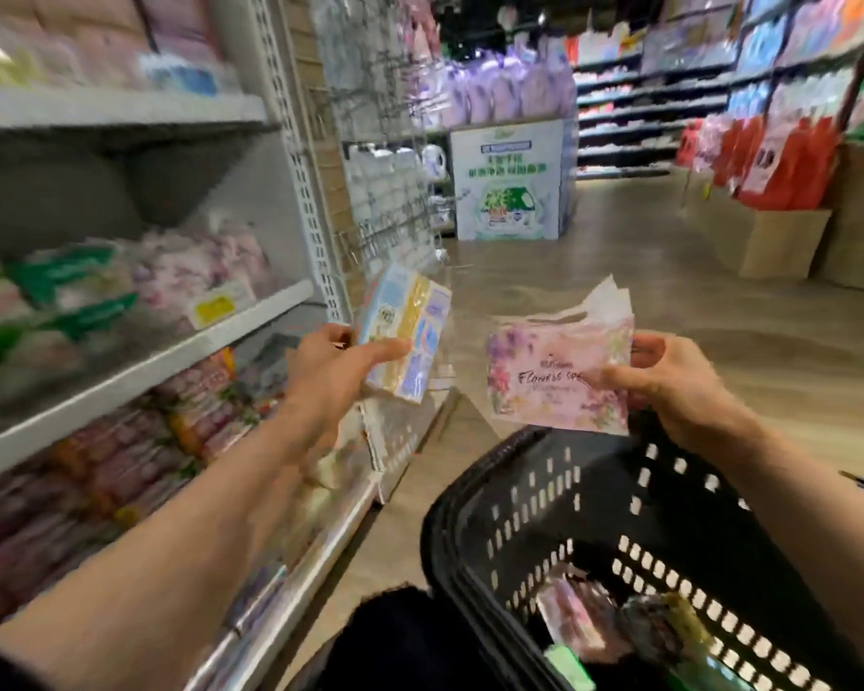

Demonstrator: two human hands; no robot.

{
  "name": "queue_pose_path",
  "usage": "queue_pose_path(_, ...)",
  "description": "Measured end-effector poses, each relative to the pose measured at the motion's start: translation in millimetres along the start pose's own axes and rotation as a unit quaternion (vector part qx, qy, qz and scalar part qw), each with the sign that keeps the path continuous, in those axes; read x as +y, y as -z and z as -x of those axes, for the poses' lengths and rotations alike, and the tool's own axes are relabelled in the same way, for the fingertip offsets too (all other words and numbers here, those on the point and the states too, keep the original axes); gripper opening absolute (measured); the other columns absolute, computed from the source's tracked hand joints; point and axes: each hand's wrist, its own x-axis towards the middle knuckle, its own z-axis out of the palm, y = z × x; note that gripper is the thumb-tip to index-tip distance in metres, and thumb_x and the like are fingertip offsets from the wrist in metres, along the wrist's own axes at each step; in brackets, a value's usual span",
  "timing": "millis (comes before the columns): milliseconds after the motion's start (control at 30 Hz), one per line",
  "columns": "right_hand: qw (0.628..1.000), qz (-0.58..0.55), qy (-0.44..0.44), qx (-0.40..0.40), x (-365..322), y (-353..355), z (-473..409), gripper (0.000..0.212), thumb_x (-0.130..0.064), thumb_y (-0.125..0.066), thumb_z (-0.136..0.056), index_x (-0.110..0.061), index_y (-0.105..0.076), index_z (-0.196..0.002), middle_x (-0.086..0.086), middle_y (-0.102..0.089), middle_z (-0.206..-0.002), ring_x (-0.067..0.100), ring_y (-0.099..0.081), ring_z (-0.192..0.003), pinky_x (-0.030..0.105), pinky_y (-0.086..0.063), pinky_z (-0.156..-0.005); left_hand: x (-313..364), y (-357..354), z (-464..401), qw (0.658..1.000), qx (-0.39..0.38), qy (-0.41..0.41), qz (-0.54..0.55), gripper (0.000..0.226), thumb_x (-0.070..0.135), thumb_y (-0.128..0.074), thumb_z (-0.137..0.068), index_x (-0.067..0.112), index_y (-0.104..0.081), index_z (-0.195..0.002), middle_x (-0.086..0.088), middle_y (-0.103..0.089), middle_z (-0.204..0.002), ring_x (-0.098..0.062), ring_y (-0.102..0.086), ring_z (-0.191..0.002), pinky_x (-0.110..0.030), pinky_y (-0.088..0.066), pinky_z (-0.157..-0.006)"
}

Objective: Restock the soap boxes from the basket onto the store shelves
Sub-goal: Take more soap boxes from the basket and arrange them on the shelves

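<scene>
The left hand (337, 371) pinches a blue-and-yellow soap box (404, 336) near the shelves (170, 356); the right hand (669, 379) pinches a pink floral soap box (554, 371) above the basket (480, 491), which holds more. Each should be matched to its like stock and slid in squarely. Beyond lies a wood-look floor (619, 271) and a promotional display (510, 179).

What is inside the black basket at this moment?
The black basket holds a few packs at its bottom: a pink one and a green one show. The frame edge cuts off the rest.
</scene>
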Motion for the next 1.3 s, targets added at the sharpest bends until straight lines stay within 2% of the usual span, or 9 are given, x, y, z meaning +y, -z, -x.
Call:
queue_pose_path(200,0.991,-0.054,0.049,-0.114,-41,-144,-51,0.029,0.011,-0.071,-0.069,-0.007,-0.067,-0.092,0.003,-0.075,-0.078,0.013,-0.071,-0.066,0.027,-0.059,-0.058,1,143,7,0.961,0.219,-0.063,-0.154,0.051,0.050,-0.079,-0.047,0.020,-0.060,-0.083,0.003,-0.066,-0.081,-0.022,-0.063,-0.077,-0.038,-0.051,-0.067)
queue_pose_path(367,0.978,-0.066,0.087,-0.177,-65,-231,-82,0.030,0.012,-0.072,-0.069,-0.005,-0.065,-0.093,0.002,-0.075,-0.077,0.015,-0.071,-0.067,0.023,-0.055,-0.054,14,220,9,0.844,0.343,-0.166,-0.377,0.057,0.053,-0.080,-0.054,0.028,-0.056,-0.099,0.006,-0.063,-0.090,-0.026,-0.062,-0.088,-0.037,-0.047,-0.068)
queue_pose_path(567,0.972,-0.066,0.133,-0.181,-83,-293,-137,0.036,0.011,-0.076,-0.066,-0.003,-0.065,-0.097,0.009,-0.074,-0.089,0.018,-0.073,-0.077,0.023,-0.057,-0.059,5,252,-33,0.718,0.329,-0.253,-0.559,0.069,0.041,-0.086,-0.060,0.022,-0.055,-0.119,0.001,-0.058,-0.108,-0.026,-0.058,-0.095,-0.037,-0.053,-0.062)
queue_pose_path(733,0.967,-0.058,0.173,-0.179,-90,-337,-190,0.039,0.012,-0.077,-0.066,-0.007,-0.064,-0.097,0.003,-0.071,-0.089,0.006,-0.070,-0.073,0.019,-0.055,-0.059,-8,240,-64,0.712,0.285,-0.164,-0.620,0.072,0.042,-0.077,-0.072,0.026,-0.044,-0.133,-0.001,-0.052,-0.120,-0.025,-0.057,-0.097,-0.035,-0.050,-0.068)
queue_pose_path(933,0.951,-0.024,0.157,-0.264,-78,-383,-244,0.046,0.018,-0.071,-0.067,-0.007,-0.063,-0.104,0.010,-0.070,-0.090,0.023,-0.067,-0.083,0.025,-0.055,-0.061,-24,244,-84,0.749,0.291,-0.079,-0.590,0.065,0.046,-0.058,-0.089,0.036,-0.026,-0.146,-0.001,-0.036,-0.147,-0.024,-0.057,-0.115,-0.033,-0.046,-0.090)
queue_pose_path(1067,0.952,-0.016,0.086,-0.292,-67,-417,-254,0.038,0.021,-0.056,-0.066,-0.013,-0.062,-0.082,0.005,-0.054,-0.063,0.017,-0.049,-0.053,0.023,-0.038,-0.041,-39,256,-91,0.766,0.269,-0.101,-0.575,0.072,0.048,-0.059,-0.088,0.035,-0.024,-0.150,-0.002,-0.021,-0.157,-0.027,-0.044,-0.132,-0.036,-0.041,-0.104)
queue_pose_path(1167,0.972,-0.020,0.014,-0.232,-65,-438,-258,0.023,0.011,-0.051,-0.064,-0.012,-0.054,-0.061,0.005,-0.035,-0.053,0.012,-0.033,-0.034,0.016,-0.025,-0.034,-48,262,-95,0.758,0.286,-0.155,-0.565,0.072,0.052,-0.060,-0.078,0.033,-0.035,-0.143,-0.007,-0.031,-0.152,-0.034,-0.046,-0.130,-0.046,-0.047,-0.101)
queue_pose_path(1233,0.983,-0.007,0.010,-0.180,-56,-449,-259,0.028,0.006,-0.049,-0.069,-0.016,-0.059,-0.081,0.008,-0.040,-0.055,0.013,-0.038,-0.035,0.015,-0.028,-0.037,-48,262,-95,0.764,0.292,-0.151,-0.555,0.072,0.058,-0.053,-0.076,0.033,-0.035,-0.141,-0.010,-0.037,-0.149,-0.037,-0.049,-0.126,-0.049,-0.050,-0.097)
queue_pose_path(1300,0.989,-0.014,0.072,-0.130,-42,-457,-257,0.049,-0.003,-0.061,-0.068,-0.020,-0.057,-0.114,0.009,-0.058,-0.083,0.018,-0.056,-0.065,0.025,-0.046,-0.055,-47,260,-95,0.759,0.295,-0.169,-0.556,0.072,0.057,-0.052,-0.073,0.033,-0.033,-0.138,-0.014,-0.045,-0.141,-0.039,-0.056,-0.117,-0.049,-0.055,-0.088)
